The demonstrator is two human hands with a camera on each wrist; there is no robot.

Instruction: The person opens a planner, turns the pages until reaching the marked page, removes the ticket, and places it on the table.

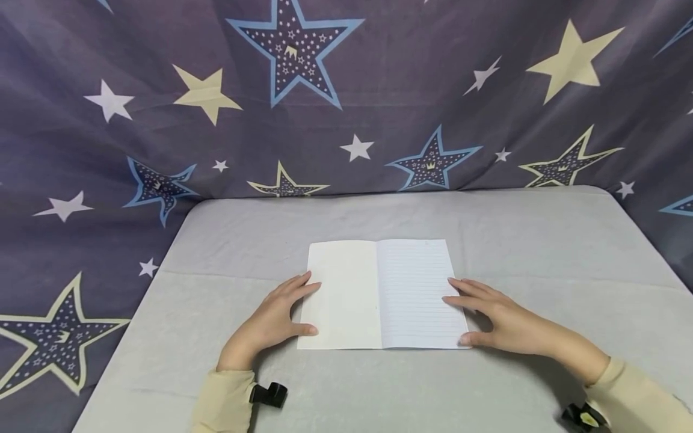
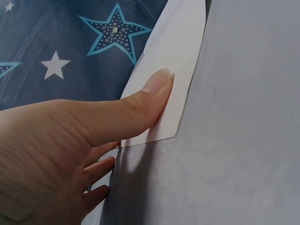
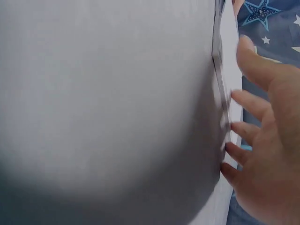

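An open notebook lies flat on the cloth-covered table, its left page blank and its right page lined. At its left edge my left hand rests, thumb and fingertips on the margin of the blank page. The left wrist view shows that thumb lying extended over the white page near a corner. On the other side, my right hand touches the right edge of the lined page with spread fingers. In the right wrist view the right hand has its fingertips along the notebook's edge.
A pale grey cloth covers the table. Behind it and at its sides hangs a dark curtain printed with stars. Black wrist straps sit at both beige sleeves.
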